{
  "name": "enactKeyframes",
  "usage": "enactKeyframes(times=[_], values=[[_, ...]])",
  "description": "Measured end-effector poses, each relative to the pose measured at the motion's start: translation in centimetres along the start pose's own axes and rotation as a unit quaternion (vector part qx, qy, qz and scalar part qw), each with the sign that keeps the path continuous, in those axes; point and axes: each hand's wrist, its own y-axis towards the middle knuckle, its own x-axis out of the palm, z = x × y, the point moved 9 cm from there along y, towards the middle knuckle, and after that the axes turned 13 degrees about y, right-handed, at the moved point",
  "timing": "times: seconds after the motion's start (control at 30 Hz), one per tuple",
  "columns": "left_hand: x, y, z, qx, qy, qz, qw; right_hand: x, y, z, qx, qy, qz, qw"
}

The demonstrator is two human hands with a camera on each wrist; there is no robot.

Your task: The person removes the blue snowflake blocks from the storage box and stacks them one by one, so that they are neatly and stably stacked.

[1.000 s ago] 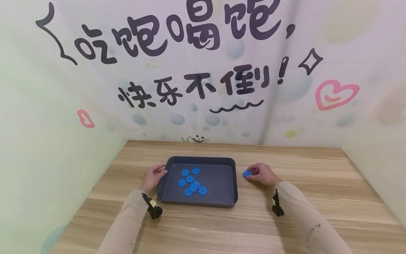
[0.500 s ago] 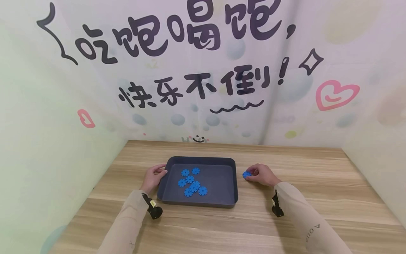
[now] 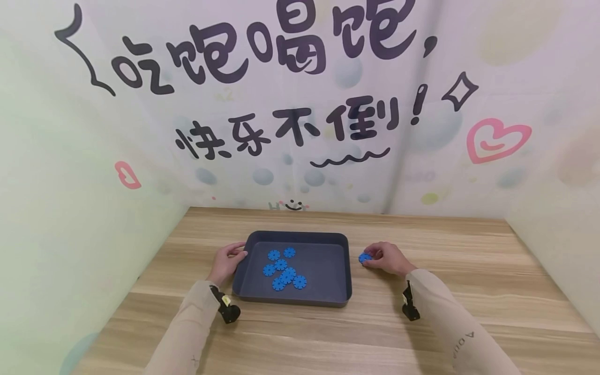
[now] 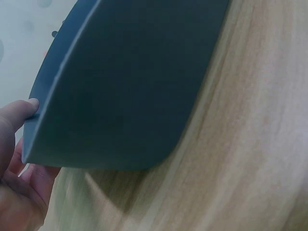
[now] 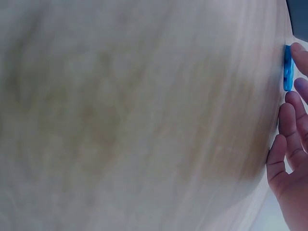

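Observation:
My left hand grips the left wall of a dark grey rectangular tray; in the left wrist view the thumb lies over the rim while other fingers sit outside the wall. Several blue notched plastic discs are in the tray's left half, some overlapping. To the right of the tray, my right hand pinches one blue notched disc between thumb and fingertips. That disc lies flat at the tabletop in the right wrist view, its edge toward the camera.
Everything stands on a wood-grain table that reaches back to a printed cloth wall. Pale side walls bound it left and right. Each wrist carries a small black camera, the left one close to the tray's near left corner.

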Motion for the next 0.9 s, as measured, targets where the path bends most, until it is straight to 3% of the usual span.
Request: enactKeyframes(times=[0.57, 0.8, 0.9], values=[[0.2, 0.2, -0.3, -0.004, -0.004, -0.006, 1.0000, -0.5, -0.2, -1.3, -0.007, 0.018, -0.003, 1.000], [0.2, 0.1, -0.2, -0.004, -0.006, -0.009, 0.9999, -0.3, 0.3, -4.8, -0.080, 0.017, 0.013, 0.997], [0.2, 0.1, 0.0, -0.001, -0.005, -0.007, 1.0000, 0.2, 0.8, -6.0, -0.091, 0.026, 0.016, 0.995]])
